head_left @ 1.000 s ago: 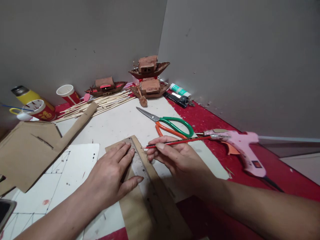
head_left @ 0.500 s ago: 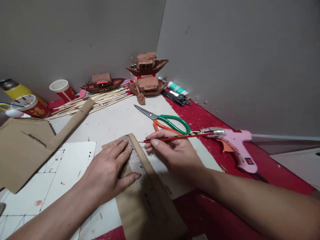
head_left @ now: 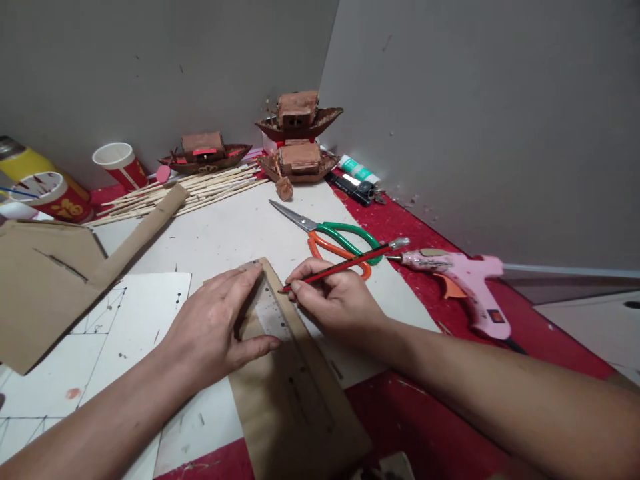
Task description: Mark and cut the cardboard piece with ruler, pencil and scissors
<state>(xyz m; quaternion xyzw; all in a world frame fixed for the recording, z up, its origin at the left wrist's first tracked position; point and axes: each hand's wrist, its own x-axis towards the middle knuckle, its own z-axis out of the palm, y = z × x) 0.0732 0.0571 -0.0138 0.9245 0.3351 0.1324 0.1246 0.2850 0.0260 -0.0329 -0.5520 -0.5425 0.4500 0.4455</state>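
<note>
My left hand lies on a clear ruler, its fingers on the far end and the thumb spread apart along it. Under the ruler is a strip of brown cardboard, with a narrow margin showing along the ruler's right side. My right hand is closed round a red and black pencil. The pencil's tip is at the right edge of the cardboard, close beside the ruler. Just beyond that hand, scissors with green and orange handles lie on white paper.
A pink glue gun rests at the right. Several wooden sticks, model boats and red paper cups stand along the back. A cut cardboard piece and a drawn sheet are at the left.
My right hand has brought the pencil tip toward me, onto the cardboard edge, and the pencil is tilted up more steeply. My left hand's fingers are raised more, still on the ruler.
</note>
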